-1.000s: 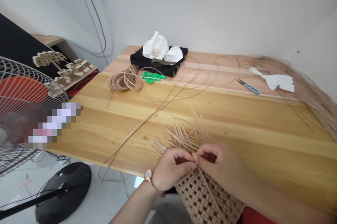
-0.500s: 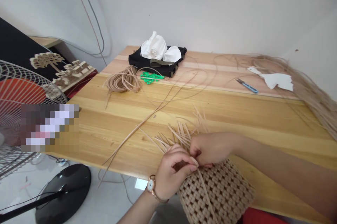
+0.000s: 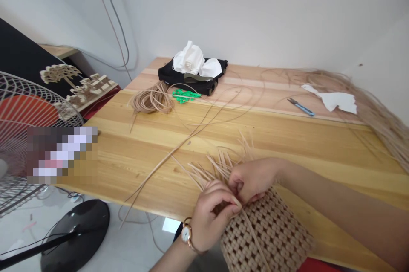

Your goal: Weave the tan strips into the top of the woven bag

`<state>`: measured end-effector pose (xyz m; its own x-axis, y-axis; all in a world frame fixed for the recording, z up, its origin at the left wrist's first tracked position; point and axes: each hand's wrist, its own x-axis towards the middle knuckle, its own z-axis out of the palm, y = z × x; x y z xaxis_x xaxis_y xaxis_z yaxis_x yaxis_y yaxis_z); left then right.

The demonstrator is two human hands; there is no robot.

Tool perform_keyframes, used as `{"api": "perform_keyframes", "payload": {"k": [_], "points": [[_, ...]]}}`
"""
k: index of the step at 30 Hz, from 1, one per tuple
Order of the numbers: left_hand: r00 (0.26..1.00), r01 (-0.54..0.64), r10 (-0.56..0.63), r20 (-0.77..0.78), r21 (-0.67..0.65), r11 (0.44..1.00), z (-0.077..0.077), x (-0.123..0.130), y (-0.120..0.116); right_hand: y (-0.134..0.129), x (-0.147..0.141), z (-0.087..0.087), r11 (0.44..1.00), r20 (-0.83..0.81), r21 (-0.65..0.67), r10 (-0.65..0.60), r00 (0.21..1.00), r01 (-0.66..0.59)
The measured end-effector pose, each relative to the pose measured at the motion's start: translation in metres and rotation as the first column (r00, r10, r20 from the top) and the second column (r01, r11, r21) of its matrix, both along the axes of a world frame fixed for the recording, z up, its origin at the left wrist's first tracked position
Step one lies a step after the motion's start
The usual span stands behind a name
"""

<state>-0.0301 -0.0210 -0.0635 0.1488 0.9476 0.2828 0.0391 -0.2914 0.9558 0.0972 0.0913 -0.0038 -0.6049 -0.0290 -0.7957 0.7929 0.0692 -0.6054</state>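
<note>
In the head view, the woven piece (image 3: 275,229) sat lower right in the frame, loose ends (image 3: 225,165) fanning from its upper edge. The left hand (image 3: 212,211) pinched a strip (image 3: 252,230) there; the right hand (image 3: 254,178) was curled alongside, its grip hidden. Blue snips (image 3: 302,107) lay upper right.

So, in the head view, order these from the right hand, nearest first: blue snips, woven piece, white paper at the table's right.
From the right hand:
1. Woven piece: right at the hand, on its near side.
2. Blue snips: farther back, to the right.
3. White paper: beyond the snips, farther right.
</note>
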Motion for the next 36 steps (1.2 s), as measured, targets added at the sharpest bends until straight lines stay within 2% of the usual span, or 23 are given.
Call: {"api": "perform_keyframes", "payload": {"k": [5, 12, 17, 20, 25, 30, 33, 36], "points": [[1.000, 0.006, -0.006, -0.013, 0.012, 1.000, -0.002, 0.000, -0.003, -0.002, 0.004, -0.001, 0.997, 0.020, -0.031, -0.070, 0.997, 0.070], [1.000, 0.001, 0.000, -0.015, 0.035, 0.999, -0.004, 0.000, -0.001, -0.009, 0.004, 0.004, 0.984, -0.026, 0.081, -0.154, 0.988, 0.155], [0.999, -0.011, 0.014, -0.039, 0.057, 0.998, -0.005, -0.001, -0.001, -0.006, 0.000, 0.003, 0.997, 0.022, -0.003, -0.073, 0.997, 0.073], [0.999, -0.017, 0.020, -0.045, 0.074, 0.997, -0.006, -0.001, -0.002, -0.004, -0.002, -0.004, 0.992, 0.033, -0.081, -0.090, 0.995, 0.093], [0.992, -0.074, 0.091, -0.092, 0.168, 0.983, -0.007, -0.001, -0.003, -0.006, 0.003, -0.010, 0.964, 0.025, -0.140, -0.225, 0.974, 0.226], [0.968, -0.111, 0.160, -0.195, 0.239, 0.965, -0.007, -0.002, -0.005, -0.018, 0.009, -0.003, 0.918, -0.005, -0.020, -0.395, 0.919, 0.395], [0.971, -0.105, 0.138, -0.193, 0.170, 0.980, -0.008, -0.001, -0.006, -0.027, 0.016, 0.000, 0.865, -0.068, 0.045, -0.496, 0.866, 0.499], [0.977, -0.091, 0.090, -0.193, 0.002, 0.996, -0.006, 0.002, -0.005, -0.035, 0.026, 0.002, 0.805, -0.148, 0.082, -0.574, 0.806, 0.588]]}}
